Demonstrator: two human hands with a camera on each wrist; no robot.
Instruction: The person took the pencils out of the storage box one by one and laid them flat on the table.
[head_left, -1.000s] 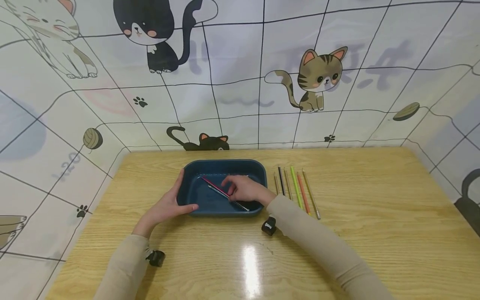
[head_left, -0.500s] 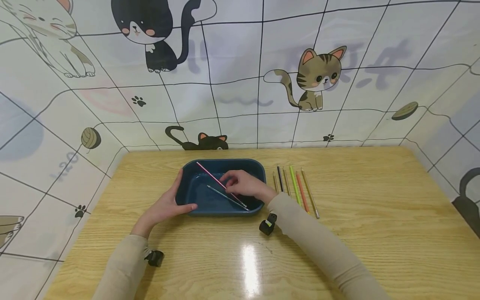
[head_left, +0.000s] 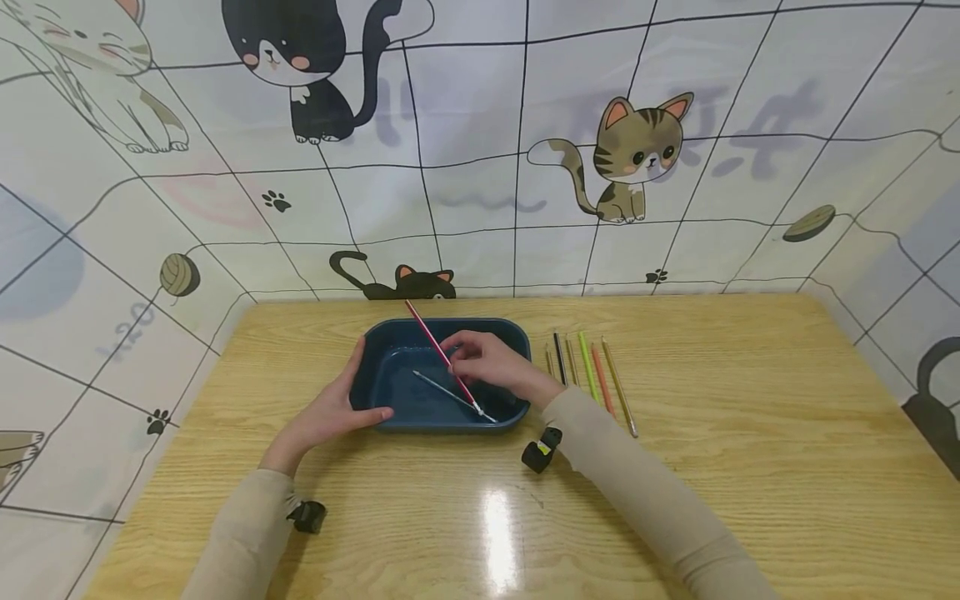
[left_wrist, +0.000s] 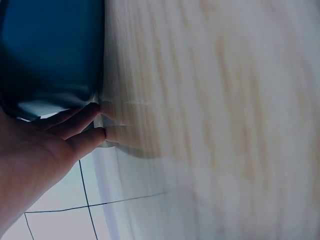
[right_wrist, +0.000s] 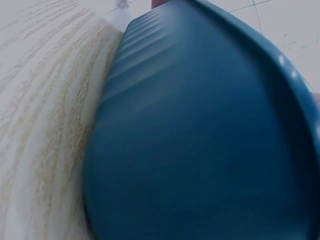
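Observation:
A dark blue rectangular bin stands near the table's far edge. My left hand lies against its left front corner, thumb along the front and fingers along the left wall. In the left wrist view, those fingers look fairly straight beside the bin. My right hand is over the bin and pinches a pink pencil between thumb and fingers. The pencil slants, its far end above the back rim and its near end low in the bin. A pale blue-grey pencil lies on the bin's bottom.
Right of the bin, several pencils lie roughly side by side on the wooden table, among them a lime green pencil and an orange pencil. My right forearm covers some lower ends. A cat-printed wall covering rises behind the table.
My right hand has lifted the pink pencil's far end off the bin's bottom and swung it up past the back rim. The left hand stays at the bin's corner.

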